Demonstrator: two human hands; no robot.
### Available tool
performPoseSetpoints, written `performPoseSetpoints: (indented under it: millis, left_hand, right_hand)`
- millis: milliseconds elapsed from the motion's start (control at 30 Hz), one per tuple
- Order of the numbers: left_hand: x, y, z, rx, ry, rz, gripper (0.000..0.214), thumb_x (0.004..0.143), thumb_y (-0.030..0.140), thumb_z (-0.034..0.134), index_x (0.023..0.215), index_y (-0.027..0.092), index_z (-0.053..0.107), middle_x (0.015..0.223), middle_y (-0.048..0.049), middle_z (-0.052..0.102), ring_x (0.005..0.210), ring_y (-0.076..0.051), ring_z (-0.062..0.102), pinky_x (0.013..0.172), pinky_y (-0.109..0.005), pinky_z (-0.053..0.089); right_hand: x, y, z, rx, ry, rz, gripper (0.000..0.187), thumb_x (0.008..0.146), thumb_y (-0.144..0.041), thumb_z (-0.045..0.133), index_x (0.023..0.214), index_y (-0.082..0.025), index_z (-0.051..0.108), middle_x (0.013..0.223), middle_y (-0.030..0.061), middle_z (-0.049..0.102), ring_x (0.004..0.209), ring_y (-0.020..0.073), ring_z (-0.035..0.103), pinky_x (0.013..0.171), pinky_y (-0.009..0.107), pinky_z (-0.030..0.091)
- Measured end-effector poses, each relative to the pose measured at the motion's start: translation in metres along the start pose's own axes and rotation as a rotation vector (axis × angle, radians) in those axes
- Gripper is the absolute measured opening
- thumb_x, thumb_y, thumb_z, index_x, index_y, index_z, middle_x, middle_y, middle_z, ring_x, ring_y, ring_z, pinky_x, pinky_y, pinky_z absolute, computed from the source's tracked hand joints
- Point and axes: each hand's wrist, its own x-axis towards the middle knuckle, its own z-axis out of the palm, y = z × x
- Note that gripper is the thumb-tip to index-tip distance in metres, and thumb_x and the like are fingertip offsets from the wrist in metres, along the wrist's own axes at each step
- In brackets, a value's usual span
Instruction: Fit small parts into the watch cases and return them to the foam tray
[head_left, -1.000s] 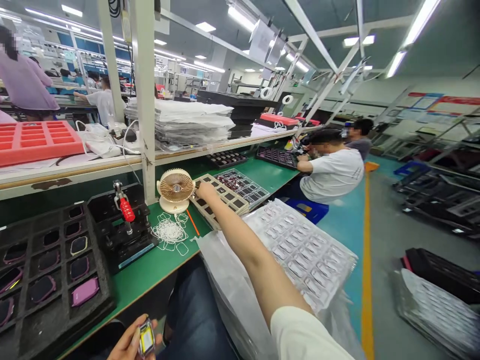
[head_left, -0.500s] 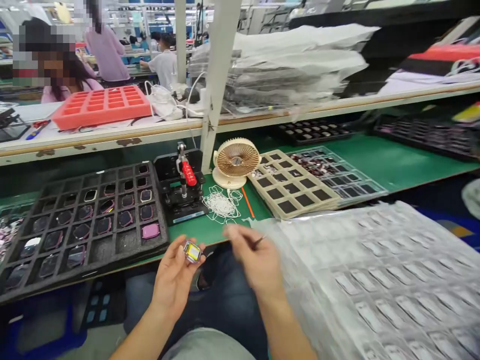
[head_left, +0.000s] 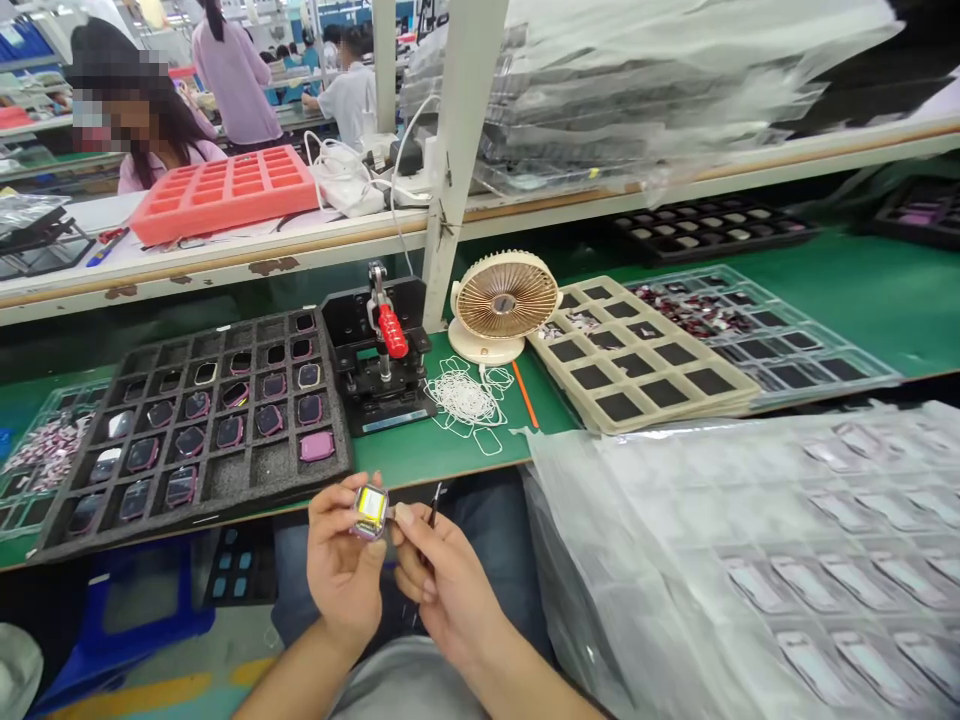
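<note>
My left hand clenches a small rounded-square silver-framed case with a yellow face, held over my lap just short of the green bench mat. My right hand pinches slim black tweezers, tip just beside the case. Brace both hands together and keep the tip slow; black foam tray sits just ahead.
</note>
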Motion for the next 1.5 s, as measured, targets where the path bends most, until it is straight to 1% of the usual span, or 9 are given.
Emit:
performPoseSetpoints:
  millis: [233,467,633,800,900,1067,1200,1367,1500]
  left_hand:
    - [-0.004,-0.003,-0.011,0.106,-0.041,0.095,0.023,0.091,0.019,0.078,0.108,0.034,0.075,0.119,-0.0032,0.055,0.130,-0.030,0.060,0.114,-0.065,0.051]
    - [-0.001,-0.006,-0.012,0.148,-0.030,0.113,0.021,0.082,0.021,0.088,0.097,0.030,0.075,0.114,-0.0031,0.058,0.125,-0.032,0.064,0.111,-0.066,0.052]
    - [-0.003,-0.010,-0.017,0.189,-0.050,0.156,0.018,0.085,0.020,0.084,0.096,0.030,0.075,0.114,-0.0032,0.058,0.125,-0.032,0.063,0.111,-0.067,0.052]
    - [-0.002,-0.006,-0.016,0.093,-0.053,0.056,0.016,0.090,0.027,0.080,0.103,0.033,0.073,0.116,-0.0034,0.056,0.127,-0.032,0.062,0.113,-0.066,0.050]
    - [-0.003,-0.003,-0.013,0.056,-0.030,-0.029,0.019,0.087,0.033,0.085,0.101,0.032,0.072,0.116,-0.0033,0.056,0.127,-0.033,0.063,0.113,-0.066,0.050]
    - [-0.003,-0.001,-0.011,0.036,0.019,-0.041,0.022,0.084,0.034,0.087,0.098,0.031,0.072,0.115,-0.0030,0.056,0.126,-0.033,0.063,0.113,-0.063,0.051]
    - [-0.002,-0.002,-0.011,-0.055,-0.020,-0.114,0.018,0.089,0.035,0.082,0.105,0.030,0.074,0.116,-0.0045,0.058,0.125,-0.033,0.065,0.109,-0.058,0.055]
    - [-0.004,-0.007,-0.012,-0.203,-0.046,-0.206,0.028,0.092,0.039,0.077,0.116,0.024,0.074,0.118,-0.0078,0.062,0.117,-0.032,0.072,0.097,-0.047,0.064]
    - [-0.008,-0.007,-0.012,-0.228,-0.040,-0.281,0.027,0.094,0.038,0.075,0.117,0.024,0.074,0.118,-0.0087,0.065,0.115,-0.030,0.074,0.090,-0.038,0.066]
  right_hand:
    - [-0.004,0.002,0.002,0.025,0.009,0.035,0.042,0.083,-0.047,0.090,0.073,-0.017,0.062,0.053,-0.0102,0.040,0.040,-0.0003,0.016,0.042,0.020,0.010]
    - [-0.002,0.001,0.002,-0.021,0.020,0.041,0.047,0.082,-0.051,0.089,0.072,-0.017,0.057,0.053,-0.0105,0.040,0.041,0.0001,0.017,0.043,0.021,0.009]
    - [-0.004,0.001,0.002,-0.040,0.049,0.019,0.050,0.079,-0.052,0.091,0.074,-0.019,0.054,0.060,-0.0089,0.046,0.043,0.0004,0.019,0.042,0.020,0.010]
    - [-0.006,-0.006,0.002,-0.059,-0.055,0.072,0.048,0.081,-0.048,0.091,0.074,-0.019,0.053,0.060,-0.0091,0.047,0.043,-0.0001,0.019,0.043,0.020,0.010]
    - [-0.007,-0.004,0.003,-0.073,-0.052,0.052,0.046,0.084,-0.050,0.088,0.078,-0.019,0.054,0.063,-0.0085,0.050,0.042,-0.0003,0.019,0.044,0.021,0.010]
    - [-0.003,0.004,-0.001,-0.211,-0.093,0.023,0.049,0.085,-0.059,0.084,0.080,-0.021,0.053,0.061,-0.0088,0.049,0.044,0.0024,0.023,0.045,0.022,0.015]
    - [0.009,0.003,-0.007,-0.429,-0.096,-0.173,0.048,0.080,-0.060,0.087,0.084,-0.020,0.060,0.069,-0.0056,0.052,0.058,0.0076,0.038,0.055,0.022,0.030]
    - [0.013,0.004,-0.012,-0.744,-0.005,-0.417,0.037,0.083,-0.045,0.086,0.078,-0.019,0.060,0.068,-0.0061,0.049,0.062,0.0092,0.037,0.057,0.023,0.032]
    - [0.010,0.012,-0.010,-0.775,0.002,-0.502,0.034,0.086,-0.040,0.082,0.075,-0.020,0.056,0.073,-0.0035,0.056,0.064,0.0104,0.045,0.059,0.023,0.039]
